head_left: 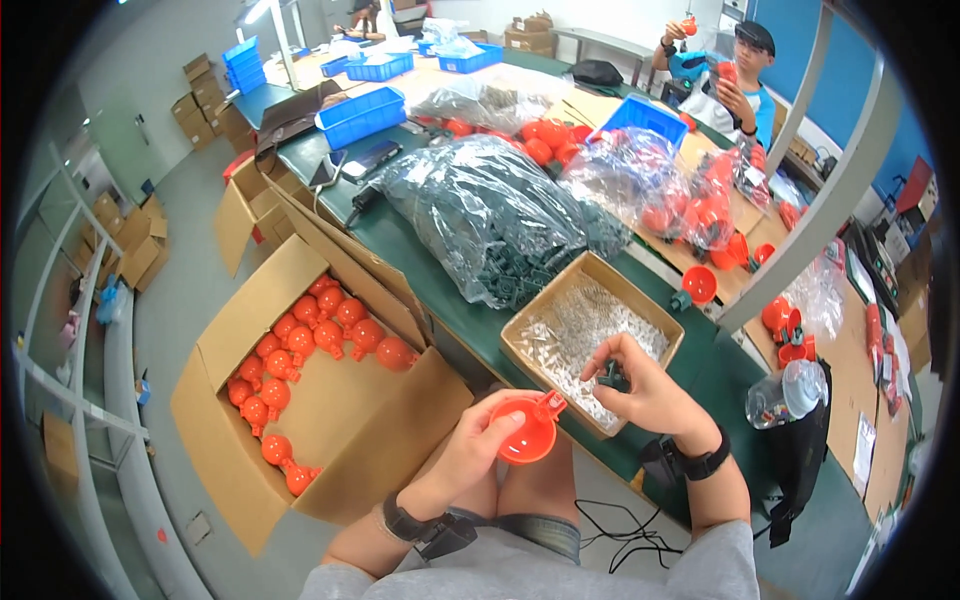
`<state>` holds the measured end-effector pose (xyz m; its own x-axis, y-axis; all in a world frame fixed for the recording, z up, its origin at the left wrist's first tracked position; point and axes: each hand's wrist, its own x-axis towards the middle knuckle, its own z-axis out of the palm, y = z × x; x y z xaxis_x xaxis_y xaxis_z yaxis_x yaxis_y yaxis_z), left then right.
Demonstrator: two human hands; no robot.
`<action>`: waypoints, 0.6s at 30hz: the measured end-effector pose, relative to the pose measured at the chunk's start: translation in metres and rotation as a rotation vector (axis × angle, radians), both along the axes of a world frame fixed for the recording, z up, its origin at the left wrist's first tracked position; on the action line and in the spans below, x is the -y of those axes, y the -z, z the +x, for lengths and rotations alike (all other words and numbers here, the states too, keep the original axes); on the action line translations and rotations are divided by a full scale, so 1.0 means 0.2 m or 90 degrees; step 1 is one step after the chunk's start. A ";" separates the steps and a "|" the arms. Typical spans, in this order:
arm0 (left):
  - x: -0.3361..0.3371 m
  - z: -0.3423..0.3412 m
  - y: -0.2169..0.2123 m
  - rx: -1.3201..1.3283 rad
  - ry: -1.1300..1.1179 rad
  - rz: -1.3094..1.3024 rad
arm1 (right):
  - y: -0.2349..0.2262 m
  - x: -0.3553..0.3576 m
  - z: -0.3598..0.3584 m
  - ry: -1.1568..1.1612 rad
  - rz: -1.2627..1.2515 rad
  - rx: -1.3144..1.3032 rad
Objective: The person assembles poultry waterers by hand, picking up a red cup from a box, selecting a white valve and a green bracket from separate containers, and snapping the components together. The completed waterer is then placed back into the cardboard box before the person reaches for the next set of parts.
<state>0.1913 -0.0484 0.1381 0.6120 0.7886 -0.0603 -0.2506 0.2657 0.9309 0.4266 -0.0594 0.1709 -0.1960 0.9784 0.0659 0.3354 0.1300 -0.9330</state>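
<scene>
Just above the person's lap, an orange-red plastic cup [530, 447] sits tilted in the left hand [468, 442], which is clamped on its rim with the thumb laid inside the bowl; the underside of the cup and most of the gripping fingers are hidden. The right hand [645, 390] is over a shallow cardboard tray [528, 352], its fingers curled close around a small dark green plastic piece [612, 377], whose shape is hard to make out because the hand covers much of it. Loose white pieces [565, 345] and finer greyish ones fill the tray, too small to tell one by one. Beside it, a clear plastic bag [470, 205] bulges with dark green parts, blurred by glare on the film. To the left, an open cardboard box [395, 445] holds orange-red cups [302, 340] lined along its walls. The green-topped workbench [715, 395] carries two phones [328, 168], a blue bin [362, 122] and a clear jar [785, 398], with a slanting metal post [830, 190] cutting across its right side. Beyond, a co-worker in a dark cap [755, 38] lifts similar cups, lower body screened by the bench; another person farther back is only partly visible. Grey floor [190, 350] and stacked cartons [200, 100] lie leftward, and the fisheye's black rim crops the room.
</scene>
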 end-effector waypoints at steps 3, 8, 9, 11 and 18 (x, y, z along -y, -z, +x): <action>0.01 -0.01 0.01 -0.004 -0.005 -0.004 | -0.08 0.00 -0.02 0.045 -0.084 0.145; 0.00 -0.02 0.03 0.040 -0.009 -0.017 | -0.02 -0.02 -0.01 0.061 0.035 0.122; 0.00 -0.02 0.03 0.041 -0.010 -0.022 | -0.02 -0.03 0.00 0.049 0.042 0.138; -0.01 -0.02 0.04 0.043 -0.011 -0.026 | -0.02 -0.03 0.00 0.035 0.050 0.156; 0.00 -0.02 0.05 0.052 -0.009 -0.033 | -0.01 -0.04 0.01 0.028 0.013 0.110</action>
